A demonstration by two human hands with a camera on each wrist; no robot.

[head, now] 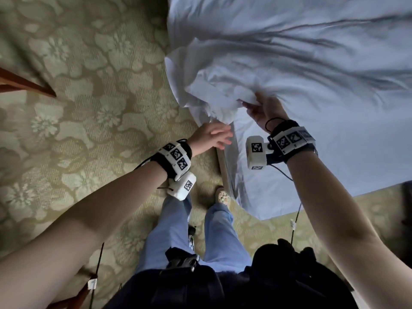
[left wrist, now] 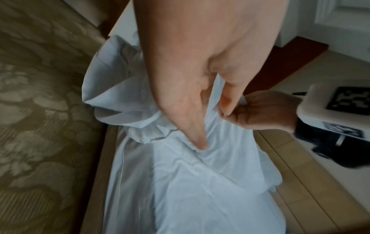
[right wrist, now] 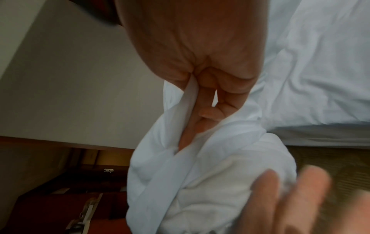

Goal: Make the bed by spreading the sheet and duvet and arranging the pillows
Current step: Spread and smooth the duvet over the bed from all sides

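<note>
Right hand [head: 265, 108], raised over the bed's near corner, its grip closed on a bunched fold of the one white sheet [head: 223, 92], which lies rumpled across the bed [head: 334, 152] and hangs over its edge. Left hand [head: 211, 136], fingers extended and loosely spread, reaches to the hanging sheet at that corner, its grip wide, pinching nothing. One patterned carpet [head: 89, 97] beside the bed

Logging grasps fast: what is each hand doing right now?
Left hand: open, straight fingers against the hanging sheet.
Right hand: closed, its grip pinching a bunched fold of the sheet.
</note>
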